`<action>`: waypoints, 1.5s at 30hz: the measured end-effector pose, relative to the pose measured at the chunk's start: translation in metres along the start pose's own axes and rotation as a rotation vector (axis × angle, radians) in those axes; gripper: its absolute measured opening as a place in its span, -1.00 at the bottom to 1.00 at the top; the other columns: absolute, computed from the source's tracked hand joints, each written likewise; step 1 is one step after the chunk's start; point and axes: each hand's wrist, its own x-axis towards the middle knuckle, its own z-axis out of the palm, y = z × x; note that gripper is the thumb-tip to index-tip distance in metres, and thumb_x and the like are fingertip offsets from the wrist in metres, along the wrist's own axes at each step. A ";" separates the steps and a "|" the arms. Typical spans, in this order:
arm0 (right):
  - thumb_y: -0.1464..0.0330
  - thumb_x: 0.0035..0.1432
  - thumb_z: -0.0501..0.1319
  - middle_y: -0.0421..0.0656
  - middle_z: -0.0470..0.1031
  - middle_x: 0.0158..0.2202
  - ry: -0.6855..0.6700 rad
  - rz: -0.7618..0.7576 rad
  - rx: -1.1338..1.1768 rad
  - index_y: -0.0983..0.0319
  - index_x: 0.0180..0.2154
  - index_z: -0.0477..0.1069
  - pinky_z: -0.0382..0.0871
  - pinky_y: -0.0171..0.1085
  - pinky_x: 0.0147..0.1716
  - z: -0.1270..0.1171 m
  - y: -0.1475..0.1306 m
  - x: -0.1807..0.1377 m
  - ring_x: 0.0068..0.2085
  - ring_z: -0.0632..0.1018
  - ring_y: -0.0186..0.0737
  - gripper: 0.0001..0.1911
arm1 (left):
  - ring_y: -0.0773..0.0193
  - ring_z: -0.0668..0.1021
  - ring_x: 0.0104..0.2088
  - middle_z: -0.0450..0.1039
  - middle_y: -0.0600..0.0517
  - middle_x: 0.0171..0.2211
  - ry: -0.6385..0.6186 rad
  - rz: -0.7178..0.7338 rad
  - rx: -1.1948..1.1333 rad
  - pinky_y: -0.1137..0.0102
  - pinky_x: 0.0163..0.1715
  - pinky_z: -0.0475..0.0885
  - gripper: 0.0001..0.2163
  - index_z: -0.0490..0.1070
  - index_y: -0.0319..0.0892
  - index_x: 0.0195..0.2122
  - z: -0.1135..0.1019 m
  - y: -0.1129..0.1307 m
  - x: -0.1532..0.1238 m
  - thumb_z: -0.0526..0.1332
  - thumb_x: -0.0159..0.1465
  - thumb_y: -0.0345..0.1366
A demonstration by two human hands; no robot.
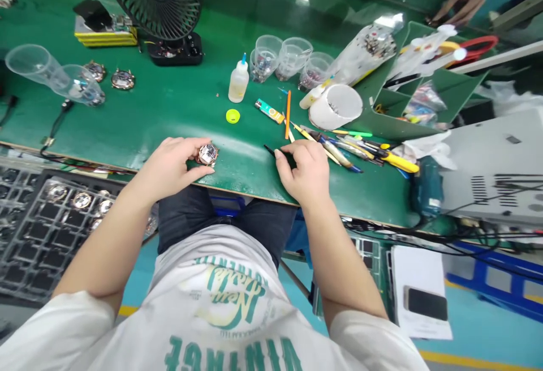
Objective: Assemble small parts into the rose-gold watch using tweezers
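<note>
On the left hand (172,164), thumb and forefinger, moderately spread, grip a small round rose-gold watch piece (207,155) by its rim, near the front edge of the green worktop (178,105); the right hand's (306,170) thumb and forefinger pinch a slim black tool (268,149), also near that edge. Farther back stand a round lime-green cap (233,116) and a translucent blue-tipped bottle (238,82)
</note>
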 end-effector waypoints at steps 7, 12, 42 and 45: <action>0.25 0.45 0.27 -0.01 0.64 -0.17 0.020 0.004 0.010 0.18 -0.17 0.55 0.46 -0.03 -0.03 0.001 0.000 -0.001 -0.09 0.62 0.01 -0.84 | 0.03 0.67 -0.10 0.68 -0.06 -0.14 0.050 -0.002 -0.050 0.17 0.10 0.55 -0.48 0.58 -0.12 0.22 -0.001 -0.008 -0.001 0.43 0.33 0.04; 0.26 0.45 0.29 -0.02 0.65 -0.21 0.063 -0.034 -0.004 0.20 -0.18 0.56 0.47 -0.05 -0.07 0.002 -0.001 0.000 -0.12 0.63 0.00 -0.84 | 0.07 0.67 -0.11 0.66 -0.03 -0.15 0.114 -0.015 -0.042 0.20 0.08 0.57 -0.47 0.58 -0.10 0.21 0.004 -0.010 -0.004 0.47 0.30 0.03; 0.12 0.41 0.29 -0.14 0.67 -0.26 -0.316 0.407 0.765 0.19 -0.06 0.64 0.46 -0.23 -0.31 0.010 -0.085 0.040 -0.37 0.54 -0.25 -0.69 | 0.22 0.68 -0.22 0.66 -0.01 -0.18 0.466 -0.146 -0.313 0.29 -0.05 0.62 -0.38 0.54 -0.16 0.13 0.022 -0.013 -0.009 0.60 0.12 0.00; 0.11 0.34 0.33 -0.18 0.64 -0.32 -0.564 0.513 1.013 0.23 -0.06 0.66 0.38 -0.30 -0.41 0.024 -0.105 0.061 -0.45 0.47 -0.33 -0.66 | 0.19 0.71 -0.20 0.68 -0.07 -0.13 0.507 -0.140 -0.373 0.27 -0.06 0.64 -0.35 0.52 -0.18 0.11 0.024 -0.014 -0.010 0.60 0.09 0.04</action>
